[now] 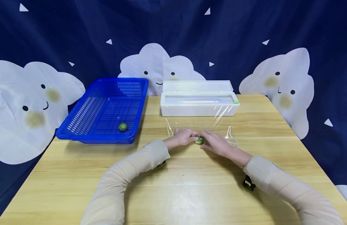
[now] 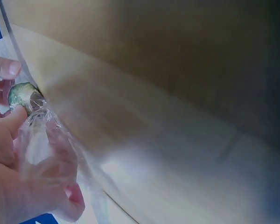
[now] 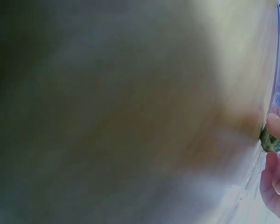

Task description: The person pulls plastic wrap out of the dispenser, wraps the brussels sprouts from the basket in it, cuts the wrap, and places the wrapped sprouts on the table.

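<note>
A small green Brussels sprout [image 1: 200, 140] lies between the two hands, close over the table, with clear cling film [image 2: 42, 126] gathered against it. My left hand [image 1: 184, 137] grips the sprout from the left, its thumb pressed against the leaves and the film draped over its fingers in the left wrist view. From the right, my right hand [image 1: 217, 143] pinches the same sprout between thumb and fingers. Part of the sprout [image 3: 270, 141] shows at the edge of the right wrist view. The film stretches back to a white dispenser box [image 1: 198, 110] with its lid raised.
A blue plastic basket [image 1: 100, 137] stands at the left of the wooden table [image 1: 173, 190], with another Brussels sprout [image 1: 123, 127] in it. A green slider [image 1: 236, 102] sits at the right end of the box. A dark curtain [image 1: 232, 28] with clouds hangs behind.
</note>
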Motion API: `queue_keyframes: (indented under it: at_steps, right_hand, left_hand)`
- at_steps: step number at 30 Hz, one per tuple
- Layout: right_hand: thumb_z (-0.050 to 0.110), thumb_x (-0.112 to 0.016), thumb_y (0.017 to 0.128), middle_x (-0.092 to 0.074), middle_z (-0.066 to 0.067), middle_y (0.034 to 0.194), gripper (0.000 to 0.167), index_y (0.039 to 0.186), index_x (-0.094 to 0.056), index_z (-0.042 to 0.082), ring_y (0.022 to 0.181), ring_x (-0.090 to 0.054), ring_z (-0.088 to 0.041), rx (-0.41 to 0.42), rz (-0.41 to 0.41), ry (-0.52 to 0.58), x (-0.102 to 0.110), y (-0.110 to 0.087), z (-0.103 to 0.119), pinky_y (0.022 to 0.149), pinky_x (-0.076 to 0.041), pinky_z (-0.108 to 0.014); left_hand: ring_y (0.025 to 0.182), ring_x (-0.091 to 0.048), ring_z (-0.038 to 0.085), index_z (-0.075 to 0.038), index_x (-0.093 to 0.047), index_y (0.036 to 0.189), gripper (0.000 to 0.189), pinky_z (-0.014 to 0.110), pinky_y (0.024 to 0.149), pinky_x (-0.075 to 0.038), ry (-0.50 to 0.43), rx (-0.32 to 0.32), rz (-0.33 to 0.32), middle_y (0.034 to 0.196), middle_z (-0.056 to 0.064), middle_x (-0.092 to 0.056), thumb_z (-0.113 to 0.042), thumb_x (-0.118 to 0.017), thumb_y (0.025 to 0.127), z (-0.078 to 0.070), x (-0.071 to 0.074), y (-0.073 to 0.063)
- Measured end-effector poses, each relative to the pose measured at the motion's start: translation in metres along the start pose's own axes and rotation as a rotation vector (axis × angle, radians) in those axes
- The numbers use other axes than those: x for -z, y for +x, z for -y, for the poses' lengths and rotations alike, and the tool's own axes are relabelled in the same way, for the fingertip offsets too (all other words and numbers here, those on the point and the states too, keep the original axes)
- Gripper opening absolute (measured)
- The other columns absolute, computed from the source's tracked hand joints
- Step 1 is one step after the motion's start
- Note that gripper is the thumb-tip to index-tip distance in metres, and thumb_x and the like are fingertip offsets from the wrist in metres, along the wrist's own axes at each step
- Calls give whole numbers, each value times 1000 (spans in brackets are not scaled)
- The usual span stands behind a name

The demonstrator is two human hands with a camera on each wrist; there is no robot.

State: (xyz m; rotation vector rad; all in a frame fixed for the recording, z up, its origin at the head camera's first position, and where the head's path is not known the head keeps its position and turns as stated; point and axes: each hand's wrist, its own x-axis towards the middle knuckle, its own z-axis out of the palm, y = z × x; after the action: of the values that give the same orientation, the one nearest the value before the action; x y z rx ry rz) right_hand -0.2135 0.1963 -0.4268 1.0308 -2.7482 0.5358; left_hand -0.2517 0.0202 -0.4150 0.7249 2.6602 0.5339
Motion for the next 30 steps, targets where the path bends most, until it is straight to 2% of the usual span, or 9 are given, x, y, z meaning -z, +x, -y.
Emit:
queue_keyframes:
  at_steps: [3, 6, 9, 11, 14, 18, 23, 27, 30]
  right_hand:
    - [13, -76, 71, -60, -8, 90, 38, 103, -57, 5, 75, -60, -21, -27, 26, 35, 0, 7, -1, 57, -49, -26]
    - [12, -75, 72, -62, -7, 90, 32, 98, -58, 4, 78, -61, -22, -58, 67, 81, 1, 15, -3, 63, -51, -28]
    - [12, -73, 74, -64, -7, 88, 28, 97, -60, 2, 77, -61, -20, -91, 125, 136, 5, 22, -7, 67, -52, -30]
    - [12, -71, 77, -64, -7, 86, 26, 98, -61, 0, 75, -60, -18, -115, 168, 155, 9, 25, -10, 66, -51, -29]
    - [12, -66, 81, -65, -8, 86, 25, 101, -61, -3, 72, -58, -16, -130, 219, 170, 13, 28, -14, 65, -51, -29]
    - [13, -61, 86, -65, -8, 87, 27, 107, -61, -3, 68, -56, -13, -135, 262, 146, 15, 31, -20, 64, -49, -29]
    - [10, -54, 90, -65, -15, 94, 27, 114, -59, -3, 75, -59, -21, -148, 292, 115, 16, 34, -21, 71, -50, -36]
    - [11, -50, 92, -61, -16, 96, 30, 118, -57, -3, 81, -58, -26, -155, 306, 28, 16, 35, -21, 71, -50, -39]
    - [12, -48, 93, -55, -14, 91, 34, 123, -53, -4, 73, -52, -22, -189, 321, 4, 16, 34, -20, 61, -46, -35]
  left_hand:
    - [89, -54, 13, -29, -56, 124, 33, 45, 92, -25, 2, 2, -27, 122, -4, -58, -33, -54, 91, 2, 0, -1]
    - [73, -50, 12, -28, -58, 122, 34, 39, 84, -28, 8, 2, -85, 89, -2, -68, -34, -56, 89, 6, 1, -2]
    - [71, -47, 14, -24, -60, 120, 34, 35, 79, -29, 11, 25, -167, 64, 0, -57, -33, -59, 87, 9, 3, -3]
    - [77, -48, 16, -22, -61, 119, 34, 35, 78, -30, 29, 45, -231, 71, 0, -59, -32, -60, 87, 11, 6, -5]
    - [94, -51, 22, -20, -63, 115, 31, 37, 81, -32, 81, 52, -317, 95, 2, -64, -30, -62, 86, 8, 11, -8]
    - [105, -49, 20, -21, -63, 115, 29, 36, 87, -30, 219, -16, -375, 115, 0, -60, -25, -61, 86, -4, 12, -14]
    - [100, -46, 17, -17, -55, 125, 37, 31, 82, -30, 344, -91, -296, 116, 2, -56, -22, -57, 88, -27, 3, -22]
    - [109, -43, 20, -14, -46, 132, 45, 32, 82, -31, 323, -35, -172, 125, 6, -47, -27, -56, 89, -35, -7, -23]
    - [115, -39, 23, -13, -41, 134, 50, 37, 89, -31, 329, -15, -124, 131, 7, -42, -29, -56, 89, -34, -10, -21]
